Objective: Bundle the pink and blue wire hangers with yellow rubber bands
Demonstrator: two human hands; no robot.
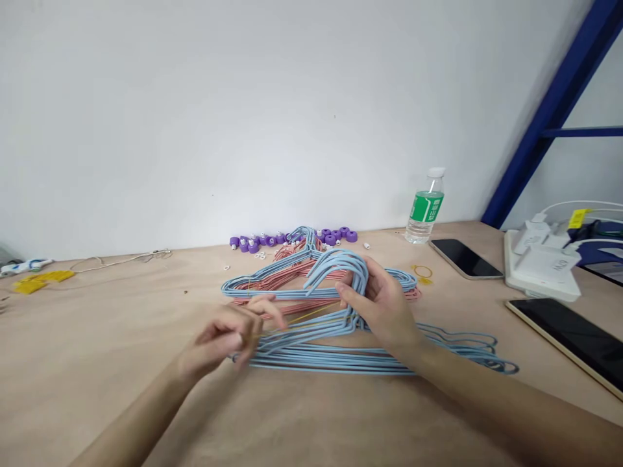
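My right hand (384, 305) is closed round the hooks of a bundle of blue wire hangers (335, 358) lying in front of me. A thin yellow rubber band (311, 315) runs taut from near the hooks to my left hand (228, 334). That hand is slightly blurred, with its fingers pinched on the band over the left end of the bundle. Behind lies a second stack of blue hangers (287, 293) on top of pink hangers (292, 279). My right hand and the front hooks hide part of that stack.
Several purple caps (253, 245) and small white pieces lie by the wall. At the right are a water bottle (426, 207), two phones (467, 258) and a white power strip (542, 272) with chargers. Yellow rubber bands (422, 272) and yellow scraps (41, 281) lie on the table.
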